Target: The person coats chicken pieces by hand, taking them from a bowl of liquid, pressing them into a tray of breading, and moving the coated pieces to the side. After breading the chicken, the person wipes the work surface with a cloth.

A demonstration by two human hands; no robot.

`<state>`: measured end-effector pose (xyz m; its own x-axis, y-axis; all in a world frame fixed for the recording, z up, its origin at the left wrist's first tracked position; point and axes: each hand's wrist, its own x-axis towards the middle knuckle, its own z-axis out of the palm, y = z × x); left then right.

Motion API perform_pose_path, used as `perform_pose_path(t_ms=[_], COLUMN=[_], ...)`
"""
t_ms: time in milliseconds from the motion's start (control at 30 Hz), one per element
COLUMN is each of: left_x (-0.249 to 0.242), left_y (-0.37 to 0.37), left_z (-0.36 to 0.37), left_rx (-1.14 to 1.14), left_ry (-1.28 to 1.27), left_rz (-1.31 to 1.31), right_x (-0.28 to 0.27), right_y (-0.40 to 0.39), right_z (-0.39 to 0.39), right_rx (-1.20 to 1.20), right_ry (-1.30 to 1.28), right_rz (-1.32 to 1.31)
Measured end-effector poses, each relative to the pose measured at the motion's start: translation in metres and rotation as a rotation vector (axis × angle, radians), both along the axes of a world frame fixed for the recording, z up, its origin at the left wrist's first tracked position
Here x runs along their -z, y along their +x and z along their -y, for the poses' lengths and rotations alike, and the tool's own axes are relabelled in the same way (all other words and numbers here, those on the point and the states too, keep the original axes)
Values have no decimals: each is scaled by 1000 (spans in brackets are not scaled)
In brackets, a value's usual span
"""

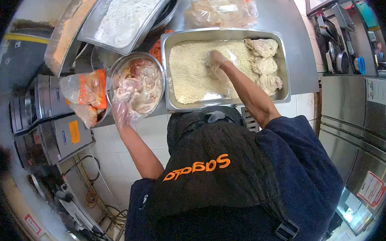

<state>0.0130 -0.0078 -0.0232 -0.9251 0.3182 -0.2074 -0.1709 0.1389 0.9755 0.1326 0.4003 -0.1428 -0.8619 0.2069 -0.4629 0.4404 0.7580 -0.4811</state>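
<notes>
My left hand (122,110), in a clear plastic glove, reaches over the near left rim of a round metal bowl (162,88). Its fingers close around a pale, wet piece of raw chicken (129,88), partly blending with the meat around it. More raw chicken (143,72) lies in milky liquid in the bowl. My right hand (217,59), also in clear plastic, is down in the pale breadcrumbs (190,72) of a large metal tray (170,105); its fingertips are hidden. Several crumb-coated chicken pieces (265,66) lie in a column along the tray's right side.
A pan of white flour (127,18) sits tilted at the back left, beside a container of orange-brown powder (70,35). Plastic bags with orange labels (89,89) lie left of the bowl. Another clear bag (221,10) rests behind the tray on the steel table (291,26).
</notes>
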Motion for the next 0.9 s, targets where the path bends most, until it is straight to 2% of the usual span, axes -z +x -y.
perform_pose_path(t_ms=[33, 67, 133, 167, 200, 300, 333, 400, 467, 533, 567, 633, 667, 733, 767, 900], left_x=[2, 4, 7, 8, 10, 11, 12, 11, 10, 10, 9, 10, 10, 12, 12, 24], left_y=[3, 4, 5, 6, 7, 7, 6, 5, 2, 1, -1, -4, -5, -7, -7, -17], left_z=[4, 6, 11, 13, 15, 15, 15, 14, 10, 7, 6, 1, 0, -3, -3, -9], left_rx=[-28, -59, -103, -120, -129, -137, -139, -137, -128, -125, -122, -111, -109, -104, -103, -89], left_ry=[-2, -2, 6, 8, 3, 1, 1, -3, -10, -15, -17, -27, -31, -38, -41, -75], left_rz=[-7, -19, -28, -29, -26, -22, -22, -25, -29, -36, -41, -51, -53, -57, -59, -59], right_x=[-3, 2, 16, -12, -9, 2, 5, -6, -17, -16, -28, -68, -75, -86, -93, -63], right_y=[0, 1, 3, 13, 18, 29, 33, 47, 61, 75, 84, 102, 110, 131, 140, 187], right_z=[-4, -6, -10, 3, 5, 6, 0, 1, 7, 7, 10, 15, 12, 2, -8, -51], right_rx=[-193, -180, 261, 283, 296, 369, 382, 242, 258, 330, 338, 566, 573, 792, 847, 962], right_ry=[-1, 2, 173, 388, 391, 116, 121, -50, -8, -168, -165, -571, -567, -667, -673, -668], right_rz=[43, 41, -343, -221, -209, -294, -297, -136, -39, -388, -387, -585, -586, -716, -689, -867])
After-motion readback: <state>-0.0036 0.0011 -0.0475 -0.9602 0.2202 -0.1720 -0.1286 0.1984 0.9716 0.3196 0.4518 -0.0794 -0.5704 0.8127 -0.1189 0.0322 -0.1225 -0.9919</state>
